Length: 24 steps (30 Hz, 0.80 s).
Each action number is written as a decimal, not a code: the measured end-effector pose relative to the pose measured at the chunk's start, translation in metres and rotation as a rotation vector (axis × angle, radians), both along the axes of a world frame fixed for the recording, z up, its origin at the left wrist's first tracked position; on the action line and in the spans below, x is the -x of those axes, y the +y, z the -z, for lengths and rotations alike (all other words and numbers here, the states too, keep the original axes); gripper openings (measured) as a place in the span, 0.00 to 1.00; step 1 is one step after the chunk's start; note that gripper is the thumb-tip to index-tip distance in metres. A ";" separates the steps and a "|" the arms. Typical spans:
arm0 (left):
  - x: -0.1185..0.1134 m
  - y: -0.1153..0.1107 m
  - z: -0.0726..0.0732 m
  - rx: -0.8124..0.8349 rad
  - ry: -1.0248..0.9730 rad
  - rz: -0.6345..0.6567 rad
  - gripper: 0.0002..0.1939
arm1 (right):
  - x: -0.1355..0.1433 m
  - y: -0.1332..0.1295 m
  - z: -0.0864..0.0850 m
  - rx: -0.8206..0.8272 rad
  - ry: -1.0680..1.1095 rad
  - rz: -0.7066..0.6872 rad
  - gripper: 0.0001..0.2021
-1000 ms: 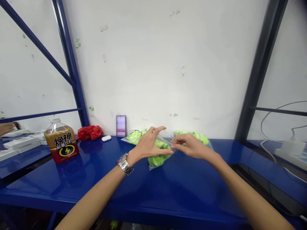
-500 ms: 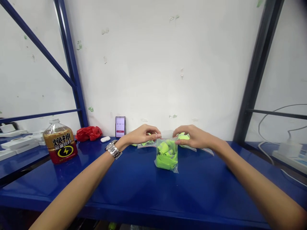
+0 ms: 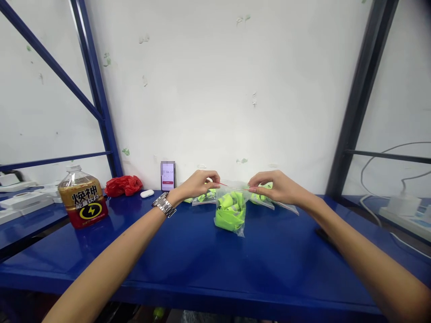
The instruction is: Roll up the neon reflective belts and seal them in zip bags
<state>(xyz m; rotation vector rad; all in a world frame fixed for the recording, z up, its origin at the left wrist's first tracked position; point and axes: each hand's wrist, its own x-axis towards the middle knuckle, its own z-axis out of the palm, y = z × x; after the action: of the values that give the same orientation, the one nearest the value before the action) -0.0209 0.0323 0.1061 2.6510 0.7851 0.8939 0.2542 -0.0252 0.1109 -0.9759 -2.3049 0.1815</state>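
White wall point(image 3: 202, 103) at the back in the head cam view, scuffed w/ chips & greenish patches; blue table point(image 3: 202, 273) in front, blue post point(image 3: 90, 85) on the L, dark post point(image 3: 362, 98) on the R.

Mid-table, b/w my hands, is a clear zip bag point(image 3: 230, 215) of neon-green fabric w/ greyish bands, upright, its btm at or v. near the tabletop. My L hand point(image 3: 203, 185) pinches one top corner, thumb vs. fingers, by a thin red line along the mouth; my R hand point(image 3: 274, 186) pinches the opp. corner the same way. Can't tell if the seal's fully closed. No print I can read on the bag.

Behind it, more bagged green stuff: one lot point(image 3: 207, 196) by my L hand, another point(image 3: 262, 200) under my R.

Labels: bottle point(image 3: 84, 197) on the L reads 焕神 big, 能量饮料 below, plus a yellow lightning bolt in a ring. Phone point(image 3: 168, 176) leans on the wall, digits up top too blurry to trust, red button w/ illegible txt.

Also: red plastic bag point(image 3: 124, 185) near the bottle, small white case point(image 3: 147, 194) b/w it & the phone, metal watch point(image 3: 164, 205) on my L wrist, white power strip point(image 3: 409, 222) w/ cables far R.
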 end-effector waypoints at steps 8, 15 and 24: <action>0.002 -0.001 0.003 -0.014 -0.004 -0.035 0.06 | 0.004 0.012 0.020 -0.168 0.063 0.147 0.12; 0.003 -0.007 0.015 -0.147 -0.065 -0.099 0.06 | 0.006 0.022 0.051 -0.317 0.179 0.129 0.08; 0.000 -0.010 0.020 -0.205 0.005 -0.064 0.13 | 0.002 0.018 0.055 -0.390 0.061 0.103 0.11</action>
<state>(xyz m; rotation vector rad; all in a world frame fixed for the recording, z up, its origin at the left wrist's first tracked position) -0.0214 0.0222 0.0858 2.8184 0.8242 1.0358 0.2523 -0.0067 0.0562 -0.8686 -2.1188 -0.2680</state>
